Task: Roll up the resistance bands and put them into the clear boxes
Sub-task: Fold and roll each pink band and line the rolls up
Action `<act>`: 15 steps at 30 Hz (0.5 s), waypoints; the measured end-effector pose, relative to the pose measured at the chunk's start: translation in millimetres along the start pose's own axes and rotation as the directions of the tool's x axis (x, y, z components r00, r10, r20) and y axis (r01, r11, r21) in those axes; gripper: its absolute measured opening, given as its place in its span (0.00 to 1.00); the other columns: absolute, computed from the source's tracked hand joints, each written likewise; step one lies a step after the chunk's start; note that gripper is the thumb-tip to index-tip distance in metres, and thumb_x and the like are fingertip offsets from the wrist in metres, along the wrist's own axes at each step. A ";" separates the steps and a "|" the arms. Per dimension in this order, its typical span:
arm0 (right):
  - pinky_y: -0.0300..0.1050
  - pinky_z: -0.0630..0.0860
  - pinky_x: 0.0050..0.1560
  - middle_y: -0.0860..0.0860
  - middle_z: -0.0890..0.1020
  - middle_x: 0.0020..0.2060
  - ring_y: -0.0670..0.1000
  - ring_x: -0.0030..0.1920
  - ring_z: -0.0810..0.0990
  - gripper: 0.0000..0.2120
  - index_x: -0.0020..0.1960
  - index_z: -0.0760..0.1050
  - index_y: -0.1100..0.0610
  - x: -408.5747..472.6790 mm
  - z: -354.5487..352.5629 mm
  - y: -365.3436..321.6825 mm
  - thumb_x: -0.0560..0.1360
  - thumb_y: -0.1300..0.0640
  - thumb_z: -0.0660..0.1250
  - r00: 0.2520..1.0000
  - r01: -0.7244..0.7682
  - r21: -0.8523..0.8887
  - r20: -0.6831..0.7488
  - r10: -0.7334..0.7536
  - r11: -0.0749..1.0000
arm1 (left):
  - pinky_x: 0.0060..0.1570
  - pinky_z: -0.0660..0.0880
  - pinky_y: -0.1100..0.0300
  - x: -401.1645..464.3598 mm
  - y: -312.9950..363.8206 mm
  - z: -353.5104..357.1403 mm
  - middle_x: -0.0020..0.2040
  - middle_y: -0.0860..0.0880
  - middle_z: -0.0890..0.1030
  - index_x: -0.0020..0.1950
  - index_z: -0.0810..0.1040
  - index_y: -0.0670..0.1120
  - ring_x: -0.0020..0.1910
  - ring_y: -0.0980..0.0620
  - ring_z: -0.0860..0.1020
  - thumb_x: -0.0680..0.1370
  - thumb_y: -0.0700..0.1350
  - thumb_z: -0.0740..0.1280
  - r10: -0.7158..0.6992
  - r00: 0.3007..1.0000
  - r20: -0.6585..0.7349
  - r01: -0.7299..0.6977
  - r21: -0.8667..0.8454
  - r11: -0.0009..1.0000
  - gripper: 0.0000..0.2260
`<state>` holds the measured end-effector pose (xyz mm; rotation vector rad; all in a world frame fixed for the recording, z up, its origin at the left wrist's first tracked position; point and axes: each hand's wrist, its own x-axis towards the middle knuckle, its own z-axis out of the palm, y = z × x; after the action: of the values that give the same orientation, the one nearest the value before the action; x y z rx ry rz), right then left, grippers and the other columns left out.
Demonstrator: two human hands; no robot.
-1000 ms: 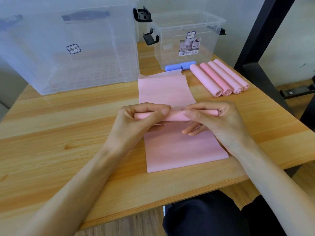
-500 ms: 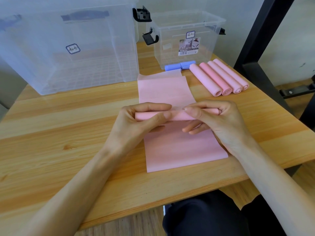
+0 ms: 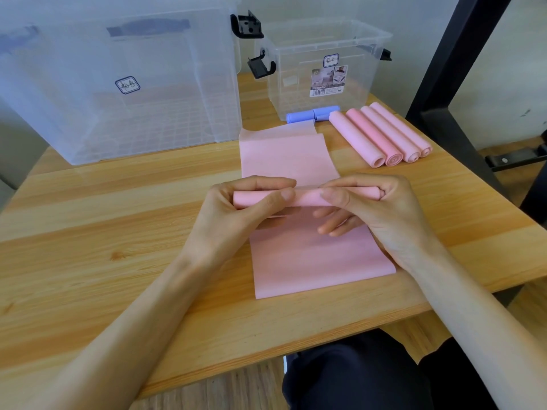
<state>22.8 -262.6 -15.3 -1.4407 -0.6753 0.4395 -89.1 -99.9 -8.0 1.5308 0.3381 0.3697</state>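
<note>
**A:** From the head view, where do you stand?

**B:** Your left hand (image 3: 233,214) and right hand (image 3: 370,208) each pinch one end of the half-made roll (image 3: 306,198), thumbs meeting near its middle. It sits across the pink band (image 3: 313,261), with flat band lying both nearer you and beyond it, toward the small clear box (image 3: 322,69).

**A:** What could go wrong?

**B:** I judge the roll may cone if one hand turns faster than the other. If your pinch loosens, the band may spring open. The far tail, thin and a little crooked just in front of the small clear box, may wind on skewed.

**A:** And the rest?

**B:** Four pink rolls (image 3: 381,134) lie right of the small clear box's front, and a blue roll (image 3: 312,113) touches its base. The large clear box (image 3: 124,84) stands to its left. Neither box seems to hold a band yet.

**A:** Any writing?

**B:** The small clear box's sticker reads "Storage Box". Its stamp, and the large box's, I cannot read.
</note>
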 end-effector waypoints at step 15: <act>0.44 0.82 0.31 0.59 0.85 0.35 0.58 0.31 0.85 0.08 0.45 0.83 0.60 0.0 0.1 0.2 0.68 0.57 0.73 1.000 0.009 0.003 0.005 -0.009 1.000 | 0.48 0.82 0.59 0.6 -0.5 -1.1 0.46 0.47 0.87 0.48 0.86 0.47 0.46 0.46 0.85 0.68 0.47 0.74 0.011 0.999 -0.032 -0.011 0.008 1.000 0.10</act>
<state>22.8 -262.5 -15.4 -1.4335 -0.6847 0.4372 -89.0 -98.7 -8.5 1.5361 0.3563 0.4027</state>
